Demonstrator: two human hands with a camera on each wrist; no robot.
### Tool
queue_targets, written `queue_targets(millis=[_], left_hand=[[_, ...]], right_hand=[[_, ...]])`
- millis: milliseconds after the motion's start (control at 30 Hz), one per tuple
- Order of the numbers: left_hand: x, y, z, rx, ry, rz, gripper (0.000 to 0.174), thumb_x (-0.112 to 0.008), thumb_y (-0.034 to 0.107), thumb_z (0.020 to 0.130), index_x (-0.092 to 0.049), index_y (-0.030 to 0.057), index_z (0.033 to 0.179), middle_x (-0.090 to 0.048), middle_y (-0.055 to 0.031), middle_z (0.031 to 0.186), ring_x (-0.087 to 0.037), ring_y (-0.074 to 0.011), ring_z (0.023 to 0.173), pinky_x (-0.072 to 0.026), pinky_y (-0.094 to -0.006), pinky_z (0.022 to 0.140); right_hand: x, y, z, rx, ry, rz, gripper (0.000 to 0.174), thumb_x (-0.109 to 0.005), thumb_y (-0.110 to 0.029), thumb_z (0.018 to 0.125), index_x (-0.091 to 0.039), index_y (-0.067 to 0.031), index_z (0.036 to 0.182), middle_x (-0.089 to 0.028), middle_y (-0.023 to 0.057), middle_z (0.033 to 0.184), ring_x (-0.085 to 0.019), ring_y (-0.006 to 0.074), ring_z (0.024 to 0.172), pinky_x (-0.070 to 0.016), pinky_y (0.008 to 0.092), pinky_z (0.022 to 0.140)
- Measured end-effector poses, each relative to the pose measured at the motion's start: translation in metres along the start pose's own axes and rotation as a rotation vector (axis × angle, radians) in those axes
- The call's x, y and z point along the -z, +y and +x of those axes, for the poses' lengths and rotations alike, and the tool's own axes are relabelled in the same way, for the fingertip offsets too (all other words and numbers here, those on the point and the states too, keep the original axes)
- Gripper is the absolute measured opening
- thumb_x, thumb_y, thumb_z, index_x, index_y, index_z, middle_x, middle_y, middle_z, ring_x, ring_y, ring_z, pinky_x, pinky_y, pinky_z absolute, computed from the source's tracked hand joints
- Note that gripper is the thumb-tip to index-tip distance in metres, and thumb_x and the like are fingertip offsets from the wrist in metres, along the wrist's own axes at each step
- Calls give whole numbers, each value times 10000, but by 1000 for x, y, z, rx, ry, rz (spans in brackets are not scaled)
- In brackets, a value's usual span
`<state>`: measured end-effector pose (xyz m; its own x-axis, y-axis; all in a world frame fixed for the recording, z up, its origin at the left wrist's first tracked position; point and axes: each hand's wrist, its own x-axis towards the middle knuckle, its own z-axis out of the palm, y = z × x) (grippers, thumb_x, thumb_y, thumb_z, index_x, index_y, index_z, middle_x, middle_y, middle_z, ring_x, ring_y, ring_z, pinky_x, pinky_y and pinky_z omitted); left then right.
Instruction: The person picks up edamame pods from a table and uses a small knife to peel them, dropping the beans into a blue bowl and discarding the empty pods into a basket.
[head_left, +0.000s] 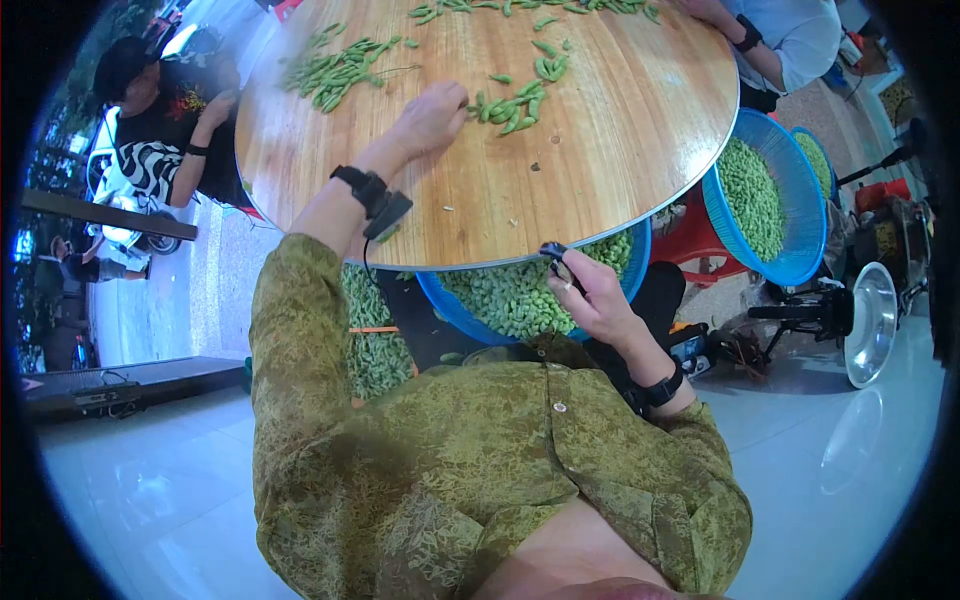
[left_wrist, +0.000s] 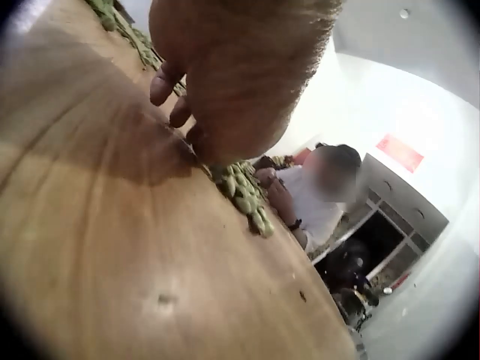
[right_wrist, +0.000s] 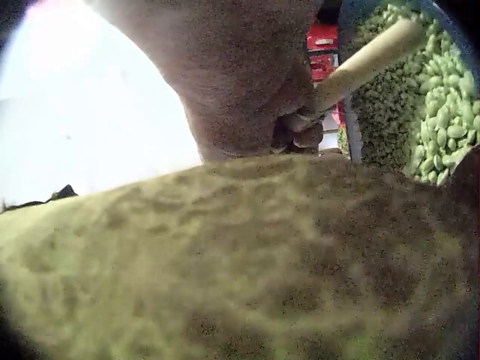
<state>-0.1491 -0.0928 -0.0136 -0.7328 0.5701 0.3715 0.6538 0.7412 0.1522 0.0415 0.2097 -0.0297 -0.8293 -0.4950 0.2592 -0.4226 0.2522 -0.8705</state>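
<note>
My left hand [head_left: 430, 120] reaches over the round wooden table [head_left: 560, 200], its fingers bent down at the tabletop. Just beyond its fingertips lies a small heap of green soybean pods [head_left: 515, 110]; in the left wrist view these pods [left_wrist: 246, 196] lie past the hand, and nothing shows in its grip. Close to the table's near edge, my right hand [head_left: 600, 300] holds a small black tool [head_left: 552, 249] between thumb and fingers. Its working end is hidden. Below that hand sits a blue basket [head_left: 440, 305] filled with green beans [head_left: 515, 300].
A larger pod pile [head_left: 345, 70] lies at the table's left, with more pods [head_left: 450, 7] along the far side. Another blue basket [head_left: 815, 235] of beans stands at right, near a metal basin [head_left: 870, 325]. One person [head_left: 165, 110] sits left, another [head_left: 790, 40] far right.
</note>
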Motion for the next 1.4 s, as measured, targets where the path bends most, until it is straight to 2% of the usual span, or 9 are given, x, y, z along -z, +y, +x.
queue_targets(millis=[67, 100, 133, 200, 267, 467, 733, 933, 1400], left_hand=[[-1, 20, -8, 416, -14, -207, 135, -574, 104, 869, -607, 22, 970, -643, -103, 815, -616, -240, 698, -491, -309, 632], [3, 36, -13, 413, -20, -209, 135, -574, 104, 869, -607, 22, 970, -643, -103, 815, -616, -240, 698, -491, -309, 632], [11, 56, -17, 542, -30, -564, 136, -578, 121, 886, -614, 21, 971, -640, -77, 777, -604, -183, 661, -476, -272, 592], [24, 97, -26, 671, -58, -930, 141, -583, 137, 904, -621, 20, 972, -636, -50, 739, -592, -125, 624, -462, -234, 551], [31, 132, -34, 761, -129, -1283, 153, -581, 146, 924, -626, 11, 980, -631, -16, 754, -560, -34, 618, -428, -172, 514], [22, 180, -50, 786, -145, -1286, 129, -574, 131, 930, -626, 18, 964, -616, -1, 702, -544, -27, 575, -406, -157, 480], [12, 194, -58, 686, 8, -1164, 109, -546, 84, 938, -603, -5, 968, -596, 7, 705, -549, -38, 601, -425, -173, 527], [10, 197, -61, 744, 41, -1295, 122, -553, 60, 922, -577, -47, 973, -631, -64, 767, -623, -111, 651, -505, -253, 591], [12, 208, -64, 632, 98, -865, 101, -585, 68, 885, -596, -21, 931, -658, -154, 752, -674, -185, 698, -505, -319, 604]], right_hand=[[-2, -4, 6, -110, -21, 210, 177, -546, -90, 889, -531, 47, 1000, -486, 101, 726, -505, 224, 651, -421, 346, 603], [-5, -9, 11, -65, 54, 280, 149, -501, -103, 928, -537, 34, 978, -503, 66, 699, -498, 154, 594, -412, 298, 546], [-5, -7, 14, -73, 60, 283, 149, -501, -103, 928, -537, 34, 978, -503, 66, 699, -498, 154, 594, -412, 298, 546], [-5, 1, 19, -299, 45, 590, 355, -459, -143, 966, -485, 4, 1289, -538, 3, 765, -441, 51, 546, -359, 198, 467], [-10, -5, 28, -305, 134, 621, 343, -448, -155, 979, -481, 4, 1282, -542, 8, 768, -431, 39, 513, -334, 182, 437], [-16, -5, 28, -283, 50, 793, 428, -440, -165, 988, -385, -26, 1390, -549, 8, 763, -423, 43, 508, -335, 188, 429], [-21, -6, 24, -338, 83, 855, 362, -433, -171, 989, -454, -59, 1332, -550, -36, 720, -405, 15, 489, -297, 174, 421], [-20, -8, 21, -351, 90, 877, 410, -441, -192, 994, -412, -68, 1383, -553, -34, 729, -413, 16, 506, -307, 172, 434], [-19, -6, 17, -311, 74, 788, 407, -448, -153, 988, -415, -55, 1382, -532, -36, 716, -398, 11, 507, -298, 168, 435]])
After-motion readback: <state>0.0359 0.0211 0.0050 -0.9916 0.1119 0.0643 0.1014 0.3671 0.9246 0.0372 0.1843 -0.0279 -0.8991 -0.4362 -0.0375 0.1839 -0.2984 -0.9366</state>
